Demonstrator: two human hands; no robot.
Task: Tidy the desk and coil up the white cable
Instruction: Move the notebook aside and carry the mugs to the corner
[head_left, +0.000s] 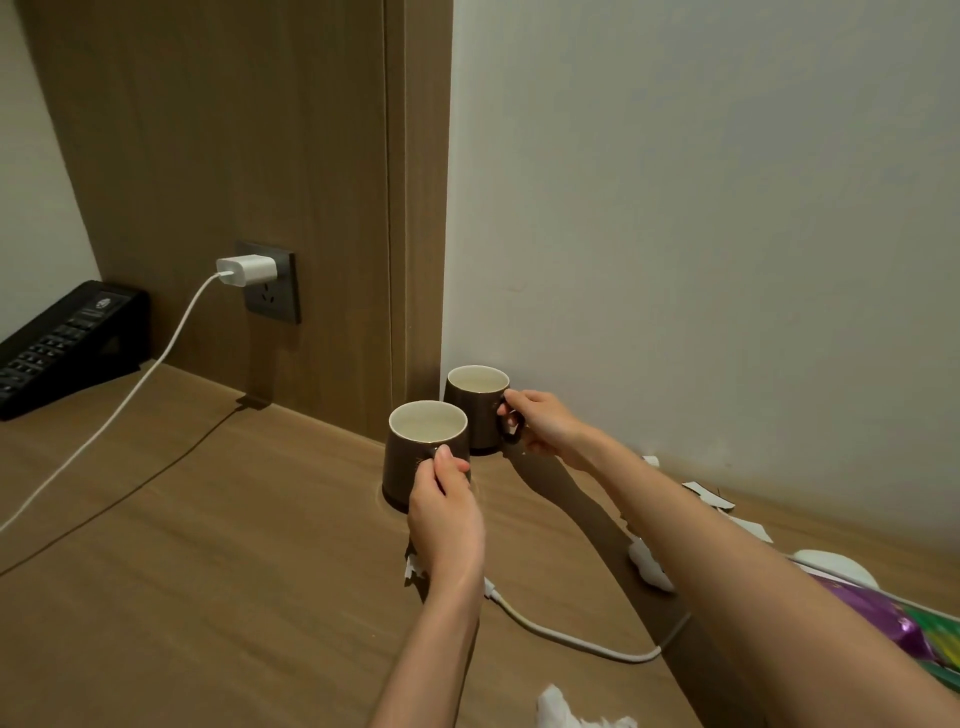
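Left hand: my left hand is in the centre of the frame. Its thumb and curled fingers pinch the near mug at the side where the handle is; the handle itself is hidden under the hand.
Right hand: my right hand is right of centre, with its fingers curled round the dark handle of the far mug.
Mugs: both are brown outside and white inside, upright on the desk, just beside each other. The far one is in the corner where the wood panel meets the white wall.
White cable: the white cable goes out from the white charger in the grey socket, left of centre, then runs down across the desk to the left edge of the frame. A second white stretch lies in the lower centre; its plug end is near my left wrist and it passes under my right arm. I cannot tell whether the two stretches are one cable.
Left side: a black telephone stands at the left edge, and a thin dark cord crosses the desk below it.
Right side: torn paper scraps lie near the wall, a crumpled tissue is beside my right arm, and a purple packet is at the lower right.
Bottom edge: another white tissue is between my arms.
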